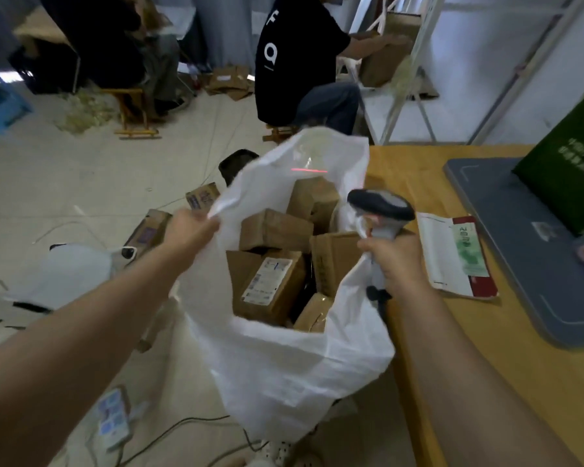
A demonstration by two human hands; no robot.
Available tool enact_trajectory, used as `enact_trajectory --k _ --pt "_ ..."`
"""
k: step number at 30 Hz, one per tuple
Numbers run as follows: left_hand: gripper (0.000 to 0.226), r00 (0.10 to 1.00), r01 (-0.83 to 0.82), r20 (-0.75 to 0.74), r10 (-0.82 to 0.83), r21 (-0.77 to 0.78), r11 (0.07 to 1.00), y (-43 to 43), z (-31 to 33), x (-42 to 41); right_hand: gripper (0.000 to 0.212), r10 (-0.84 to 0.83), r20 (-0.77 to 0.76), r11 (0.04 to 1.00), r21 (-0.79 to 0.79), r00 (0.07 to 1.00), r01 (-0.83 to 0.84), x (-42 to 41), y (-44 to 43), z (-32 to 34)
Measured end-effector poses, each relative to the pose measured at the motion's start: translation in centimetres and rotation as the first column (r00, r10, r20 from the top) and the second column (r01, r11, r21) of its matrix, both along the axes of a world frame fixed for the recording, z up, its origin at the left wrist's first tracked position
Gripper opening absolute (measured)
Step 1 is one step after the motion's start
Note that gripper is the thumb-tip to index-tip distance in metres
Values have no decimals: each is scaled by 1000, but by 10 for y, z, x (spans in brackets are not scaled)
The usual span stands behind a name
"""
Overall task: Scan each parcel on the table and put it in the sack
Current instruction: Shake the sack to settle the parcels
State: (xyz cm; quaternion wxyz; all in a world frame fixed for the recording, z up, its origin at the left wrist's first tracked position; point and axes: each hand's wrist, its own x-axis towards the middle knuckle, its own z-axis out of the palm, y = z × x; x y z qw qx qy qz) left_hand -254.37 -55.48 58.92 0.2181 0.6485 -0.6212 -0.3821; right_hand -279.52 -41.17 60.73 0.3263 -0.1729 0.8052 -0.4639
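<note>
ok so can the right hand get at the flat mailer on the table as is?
Reach, probably yes: the mailer lies on the table just beside the right hand, with nothing between them. Gripping it looks doubtful, since that hand already holds the scanner.

sack (284, 365) white | parcels (273, 230) brown | table (486, 348) tan wood | scanner (381, 205) grey-black

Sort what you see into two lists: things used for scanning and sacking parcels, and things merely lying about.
Job: sack, scanner, flat parcel, boxed parcels.
Lying about: grey mat, green box, power strip.
</note>
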Motion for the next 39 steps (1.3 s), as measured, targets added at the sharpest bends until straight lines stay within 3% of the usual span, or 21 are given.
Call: enact_trajectory --k 2,4,8,12,16,21,22,24,26,30,33,37,39 --pt "27 991 47 115 -62 132 990 18 -35 1 21 16 -29 987 160 999 -12 2 13 -29" --pt "26 993 -14 114 -7 175 984 26 -49 -3 26 -46 -33 974 222 998 53 0 21 -42" --pt "26 998 -70 -6 70 29 997 4 -21 -16 34 -150 -69 980 122 986 158 -20 15 -18" --pt "7 999 -40 -39 38 -38 998 -4 -14 -20 36 -227 -49 974 -7 973 227 -19 20 -10" --pt "23 995 -7 96 0 71 997 -1 -49 -6 42 -158 -49 970 182 986 164 -3 36 -39" --pt "19 985 65 153 -81 109 992 3 -51 -24 52 -212 -45 963 160 976 217 -6 53 -40" --pt "24 968 92 222 -117 116 989 6 -46 -33 54 -220 -40 963 149 975 223 -6 58 -37" --pt "54 889 111 432 -150 115 987 18 -39 -53 56 -228 -30 964 134 973 230 -5 71 -29" --pt "72 850 210 485 -206 47 977 41 -34 -73 47 -204 1 967 158 979 202 -1 89 -23" --pt "81 717 596 398 -572 76 800 104 -25 -116 21 -165 240 974 191 957 120 12 137 -1" --pt "66 571 769 340 -748 97 632 155 -17 -154 29 -183 432 981 145 883 132 10 180 13" --pt "58 399 892 208 -893 137 431 227 -4 -204 29 -300 624 916 -23 721 401 -19 250 29" --pt "55 328 928 145 -933 137 347 266 5 -226 63 -308 721 783 -178 621 595 -42 292 38"
